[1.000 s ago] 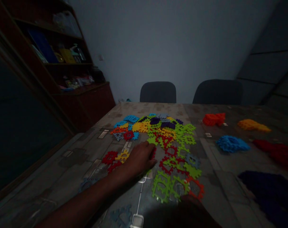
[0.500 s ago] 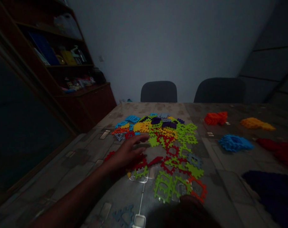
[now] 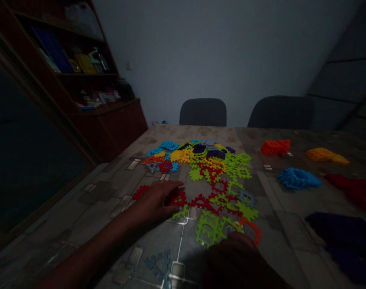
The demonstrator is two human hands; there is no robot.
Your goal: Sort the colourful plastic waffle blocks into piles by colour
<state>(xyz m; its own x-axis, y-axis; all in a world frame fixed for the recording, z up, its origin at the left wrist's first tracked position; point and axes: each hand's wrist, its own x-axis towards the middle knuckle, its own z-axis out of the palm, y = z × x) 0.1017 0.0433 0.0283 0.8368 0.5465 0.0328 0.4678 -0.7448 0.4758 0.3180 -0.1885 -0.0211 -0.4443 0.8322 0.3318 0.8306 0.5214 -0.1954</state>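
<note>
My left hand [image 3: 158, 200] rests low over the table, fingers curved and thumb apart, around the edge of a red interlocking plastic piece [image 3: 179, 198]. Whether it grips this piece is unclear; another red piece [image 3: 140, 192] is partly hidden behind the hand. Beside the thumb lies a light green piece [image 3: 180, 212]. My right hand [image 3: 237, 255] is a dark shape at the bottom, its fingers hidden in shadow. It is nearest to light green frame pieces [image 3: 207, 228] and an orange piece [image 3: 252, 229]. A red arched piece [image 3: 200, 200] lies flat between the hands.
A mixed pile of notched pieces [image 3: 183, 155] spreads across the middle. Sorted heaps stand at right: orange [image 3: 275, 147], yellow [image 3: 326, 155], blue [image 3: 299, 178], red [image 3: 356, 190] and dark purple [image 3: 345, 241]. A grey triangular piece [image 3: 158, 265] lies near the front. Chairs [image 3: 203, 112] stand behind the table.
My left hand has come down and closer, from beside the pile to the red piece. The tilted red piece between the hands now lies flat. My right hand reaches further into view.
</note>
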